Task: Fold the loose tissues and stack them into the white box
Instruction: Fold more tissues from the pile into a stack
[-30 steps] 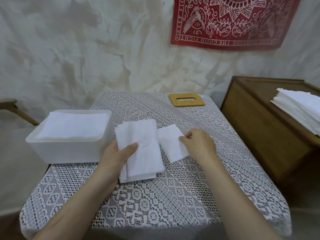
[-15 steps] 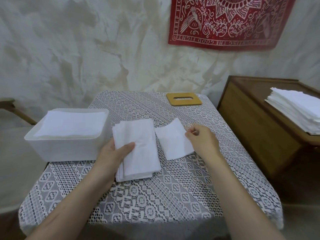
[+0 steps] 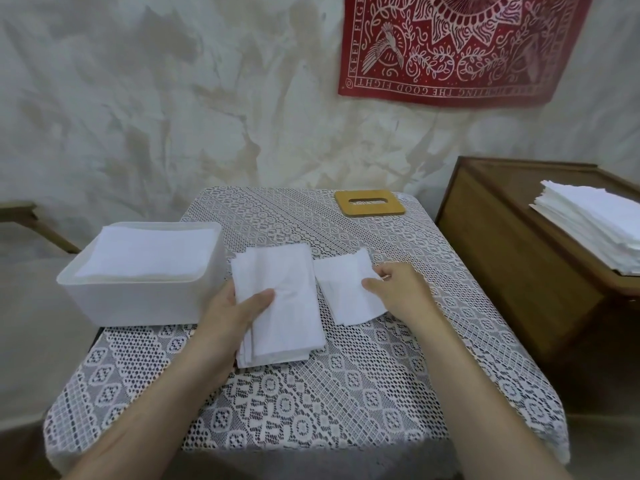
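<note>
Tissues [image 3: 145, 252] in open white box [image 3: 138, 301], stack apparently close to rim.

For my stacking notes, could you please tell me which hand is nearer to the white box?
Left. The left hand holds the tissue stack right beside the white box; the right hand pinches the single tissue farther right, beyond that stack.

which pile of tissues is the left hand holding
The longer folded stack beside the white box; the right hand pinches the smaller tissue.
</note>
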`<state>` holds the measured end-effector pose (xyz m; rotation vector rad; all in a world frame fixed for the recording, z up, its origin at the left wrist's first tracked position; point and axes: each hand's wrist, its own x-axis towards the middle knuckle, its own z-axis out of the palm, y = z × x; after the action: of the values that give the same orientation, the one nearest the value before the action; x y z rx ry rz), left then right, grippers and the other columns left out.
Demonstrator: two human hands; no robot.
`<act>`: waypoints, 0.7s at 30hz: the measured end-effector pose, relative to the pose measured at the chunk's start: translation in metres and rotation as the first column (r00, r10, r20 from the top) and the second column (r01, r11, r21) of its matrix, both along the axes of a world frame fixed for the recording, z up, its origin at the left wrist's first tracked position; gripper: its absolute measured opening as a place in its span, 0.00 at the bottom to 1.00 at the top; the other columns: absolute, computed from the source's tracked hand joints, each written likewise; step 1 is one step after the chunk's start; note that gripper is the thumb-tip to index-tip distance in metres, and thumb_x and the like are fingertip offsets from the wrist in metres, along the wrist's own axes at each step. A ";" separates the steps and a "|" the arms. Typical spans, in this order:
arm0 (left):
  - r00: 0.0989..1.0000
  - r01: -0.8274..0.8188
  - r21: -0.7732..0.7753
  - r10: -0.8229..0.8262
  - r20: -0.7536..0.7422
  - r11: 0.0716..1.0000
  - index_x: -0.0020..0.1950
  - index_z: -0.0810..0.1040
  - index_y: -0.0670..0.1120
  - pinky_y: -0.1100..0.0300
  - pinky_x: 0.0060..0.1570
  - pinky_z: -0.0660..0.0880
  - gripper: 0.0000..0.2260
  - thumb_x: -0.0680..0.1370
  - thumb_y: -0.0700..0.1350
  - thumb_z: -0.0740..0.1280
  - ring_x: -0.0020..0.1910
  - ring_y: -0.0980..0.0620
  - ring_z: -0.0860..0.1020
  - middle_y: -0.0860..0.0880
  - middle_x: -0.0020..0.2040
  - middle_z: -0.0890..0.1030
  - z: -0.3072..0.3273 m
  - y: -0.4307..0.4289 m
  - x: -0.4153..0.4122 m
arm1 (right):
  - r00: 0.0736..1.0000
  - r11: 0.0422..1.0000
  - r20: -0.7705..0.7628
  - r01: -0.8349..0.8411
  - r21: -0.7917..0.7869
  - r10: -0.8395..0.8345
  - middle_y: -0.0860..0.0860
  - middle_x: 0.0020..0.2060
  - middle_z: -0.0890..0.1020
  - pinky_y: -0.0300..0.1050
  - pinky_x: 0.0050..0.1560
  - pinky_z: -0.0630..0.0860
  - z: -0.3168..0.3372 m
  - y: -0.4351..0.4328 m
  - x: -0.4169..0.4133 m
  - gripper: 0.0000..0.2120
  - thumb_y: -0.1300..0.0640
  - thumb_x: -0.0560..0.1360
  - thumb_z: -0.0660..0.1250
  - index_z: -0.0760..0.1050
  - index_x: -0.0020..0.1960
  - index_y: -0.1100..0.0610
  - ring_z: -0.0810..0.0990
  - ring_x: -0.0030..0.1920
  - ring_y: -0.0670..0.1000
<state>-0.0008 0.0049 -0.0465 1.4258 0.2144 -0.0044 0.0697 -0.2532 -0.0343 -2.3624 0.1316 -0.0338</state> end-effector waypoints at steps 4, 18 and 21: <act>1.000 -0.013 0.011 0.013 0.010 1.000 0.65 0.78 0.49 0.50 0.50 0.81 0.12 0.81 0.44 0.70 0.53 0.47 0.86 0.50 0.54 0.88 0.001 -0.001 0.000 | 0.998 0.967 0.054 -0.031 0.253 0.018 0.50 0.50 0.83 0.44 0.34 0.77 0.010 0.003 -0.005 0.04 0.56 0.81 0.66 0.79 0.54 0.52 0.82 0.50 0.54; 0.999 0.029 -0.099 -0.025 0.035 0.995 0.69 0.76 0.49 0.44 0.61 0.80 0.21 0.78 0.55 0.69 0.58 0.47 0.85 0.48 0.59 0.86 0.005 -0.015 -0.004 | 0.983 0.797 0.019 -0.160 0.582 0.184 0.53 0.49 0.87 0.57 0.49 0.83 0.012 0.080 -0.058 0.06 0.55 0.81 0.68 0.79 0.57 0.54 0.86 0.48 0.55; 0.999 0.023 -0.027 -0.022 0.043 0.999 0.68 0.76 0.51 0.49 0.53 0.82 0.16 0.81 0.45 0.70 0.55 0.48 0.86 0.49 0.57 0.87 0.001 -0.013 -0.003 | 0.982 0.842 0.042 -0.178 0.509 0.183 0.52 0.48 0.86 0.56 0.47 0.82 0.009 0.082 -0.055 0.04 0.53 0.80 0.69 0.78 0.53 0.51 0.86 0.48 0.56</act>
<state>-0.0040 -0.0080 -0.0452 1.3991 0.1631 0.0044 0.0144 -0.1714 -0.0256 -1.8294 -0.0750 0.0929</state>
